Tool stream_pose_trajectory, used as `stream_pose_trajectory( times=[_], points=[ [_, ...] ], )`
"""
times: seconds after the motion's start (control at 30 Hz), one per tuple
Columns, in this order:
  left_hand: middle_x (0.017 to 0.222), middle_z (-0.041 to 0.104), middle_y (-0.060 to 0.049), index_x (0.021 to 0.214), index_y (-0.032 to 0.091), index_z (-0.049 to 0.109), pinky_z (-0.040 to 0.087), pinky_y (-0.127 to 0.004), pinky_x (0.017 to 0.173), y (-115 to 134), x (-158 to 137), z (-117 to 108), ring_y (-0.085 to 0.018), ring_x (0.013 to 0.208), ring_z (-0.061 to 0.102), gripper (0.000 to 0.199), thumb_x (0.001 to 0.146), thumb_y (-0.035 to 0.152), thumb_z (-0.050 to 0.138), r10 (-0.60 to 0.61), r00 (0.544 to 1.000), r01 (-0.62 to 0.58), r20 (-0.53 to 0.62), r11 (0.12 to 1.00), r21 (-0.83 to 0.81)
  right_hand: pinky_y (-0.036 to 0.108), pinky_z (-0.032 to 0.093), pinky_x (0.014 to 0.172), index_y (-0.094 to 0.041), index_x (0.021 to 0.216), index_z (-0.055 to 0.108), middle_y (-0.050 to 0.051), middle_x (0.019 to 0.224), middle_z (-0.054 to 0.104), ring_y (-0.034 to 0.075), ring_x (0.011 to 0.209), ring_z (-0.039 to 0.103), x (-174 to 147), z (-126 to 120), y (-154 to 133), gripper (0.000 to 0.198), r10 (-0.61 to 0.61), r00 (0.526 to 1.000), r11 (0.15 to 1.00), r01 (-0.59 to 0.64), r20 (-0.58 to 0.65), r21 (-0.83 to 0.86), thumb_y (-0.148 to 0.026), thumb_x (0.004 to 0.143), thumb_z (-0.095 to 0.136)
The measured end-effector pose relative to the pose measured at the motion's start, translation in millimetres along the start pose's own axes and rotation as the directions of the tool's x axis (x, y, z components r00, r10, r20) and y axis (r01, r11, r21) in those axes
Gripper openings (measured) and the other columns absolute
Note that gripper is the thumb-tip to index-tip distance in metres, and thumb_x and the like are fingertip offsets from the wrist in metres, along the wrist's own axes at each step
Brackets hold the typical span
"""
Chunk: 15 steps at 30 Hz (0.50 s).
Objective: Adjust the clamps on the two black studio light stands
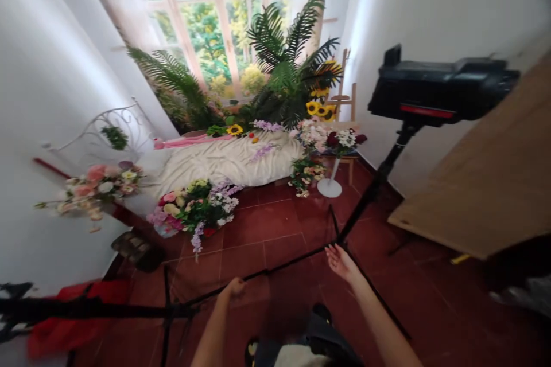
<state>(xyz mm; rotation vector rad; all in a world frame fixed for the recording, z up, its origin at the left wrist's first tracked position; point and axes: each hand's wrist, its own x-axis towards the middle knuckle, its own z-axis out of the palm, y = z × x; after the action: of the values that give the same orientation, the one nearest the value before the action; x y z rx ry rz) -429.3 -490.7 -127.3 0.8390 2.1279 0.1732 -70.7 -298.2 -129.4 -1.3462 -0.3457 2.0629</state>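
Note:
My left hand [235, 288] hangs low at centre, its fingers curled close over a thin black stand leg [275, 268] running across the red tile floor [275, 229]; whether it grips the leg I cannot tell. My right hand [341, 262] is open with fingers spread, just beside where the black legs meet the slanted pole [374, 183]. That pole carries a black studio light [439, 89] at upper right.
A white-draped bed [228, 160] with flower bunches [198, 206], sunflowers and palm plants stands by the window. A white pedestal vase [329, 186] sits on the floor. A wooden board [486, 183] leans at right. Another black stand [86, 309] and red cloth lie at lower left.

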Motion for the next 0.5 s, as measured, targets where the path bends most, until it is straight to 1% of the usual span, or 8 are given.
stream_pose_trajectory(
  times=[0.1,0.13,0.2,0.23,0.27,0.37,0.43,0.5],
  points=[
    [0.056,0.061,-0.002,0.055,0.015,0.054,0.048,-0.027,0.063,93.5,27.2,27.9,-0.018,0.064,0.064,0.016,0.069,0.020,0.058,0.214,0.972,-0.219,0.097,0.975,0.039,0.025,0.049,0.061,-0.021,0.074,0.059,0.005,0.079,0.067,0.014,0.066,0.062,-1.9,-26.1,-75.4,0.025,-0.180,0.982,0.983,0.181,0.054,-0.016,-0.027,0.087,0.039],
    [0.061,0.063,-0.002,0.057,0.016,0.056,0.048,-0.027,0.066,124.2,35.6,34.5,-0.018,0.068,0.064,0.014,0.070,0.021,0.058,0.273,0.956,-0.279,0.111,0.959,0.044,0.025,0.048,0.060,-0.021,0.072,0.059,0.006,0.078,0.066,0.014,0.065,0.061,-3.0,-34.7,-102.8,0.028,-0.261,0.963,0.963,0.264,0.066,-0.043,-0.026,0.087,0.036],
    [0.071,0.066,-0.003,0.063,0.016,0.059,0.047,-0.027,0.071,185.5,50.1,45.9,-0.017,0.074,0.063,0.011,0.072,0.023,0.056,0.375,0.918,-0.384,0.131,0.922,0.048,0.025,0.047,0.057,-0.023,0.074,0.060,0.006,0.077,0.064,0.014,0.063,0.057,-5.6,-51.3,-156.0,0.027,-0.413,0.902,0.903,0.424,0.126,-0.073,-0.027,0.086,0.035],
    [0.075,0.067,-0.003,0.067,0.017,0.060,0.047,-0.027,0.073,216.1,55.7,51.2,-0.017,0.076,0.063,0.011,0.074,0.024,0.055,0.431,0.892,-0.440,0.136,0.897,0.046,0.025,0.047,0.056,-0.023,0.076,0.060,0.005,0.076,0.062,0.014,0.062,0.055,-6.8,-58.9,-180.0,0.027,-0.462,0.874,0.876,0.476,0.147,-0.074,-0.028,0.085,0.035],
    [0.078,0.068,-0.004,0.070,0.017,0.061,0.047,-0.027,0.075,246.9,59.9,56.5,-0.016,0.076,0.063,0.012,0.075,0.025,0.054,0.501,0.855,-0.509,0.134,0.860,0.034,0.025,0.046,0.055,-0.023,0.077,0.061,0.005,0.074,0.061,0.014,0.061,0.054,-8.0,-65.6,-201.4,0.027,-0.493,0.853,0.858,0.509,0.170,-0.069,-0.029,0.085,0.035],
    [0.081,0.068,-0.006,0.082,0.016,0.062,0.048,-0.030,0.077,338.9,63.0,73.5,-0.016,0.076,0.063,0.019,0.080,0.030,0.051,0.722,0.688,-0.717,0.071,0.692,-0.082,0.021,0.044,0.053,-0.022,0.078,0.062,0.004,0.072,0.059,0.013,0.060,0.051,-10.2,-80.1,-247.8,0.027,-0.516,0.824,0.847,0.531,0.234,-0.004,-0.029,0.086,0.037],
    [0.087,0.068,-0.008,0.091,0.015,0.061,0.049,-0.032,0.080,397.5,58.3,87.0,-0.016,0.081,0.063,0.022,0.081,0.032,0.051,0.811,0.585,-0.797,-0.012,0.573,-0.190,0.019,0.043,0.051,-0.020,0.076,0.062,0.003,0.070,0.059,0.011,0.058,0.050,-10.2,-85.7,-266.2,0.026,-0.495,0.824,0.866,0.495,0.276,0.075,-0.025,0.087,0.038],
    [0.098,0.067,-0.011,0.099,0.015,0.058,0.048,-0.033,0.084,451.1,50.5,102.3,-0.017,0.089,0.063,0.025,0.082,0.032,0.053,0.857,0.506,-0.844,-0.098,0.467,-0.265,0.016,0.042,0.049,-0.019,0.075,0.061,0.001,0.067,0.058,0.009,0.055,0.048,-9.0,-89.0,-278.7,0.026,-0.443,0.842,0.897,0.418,0.307,0.146,-0.023,0.089,0.039]
  ],
)
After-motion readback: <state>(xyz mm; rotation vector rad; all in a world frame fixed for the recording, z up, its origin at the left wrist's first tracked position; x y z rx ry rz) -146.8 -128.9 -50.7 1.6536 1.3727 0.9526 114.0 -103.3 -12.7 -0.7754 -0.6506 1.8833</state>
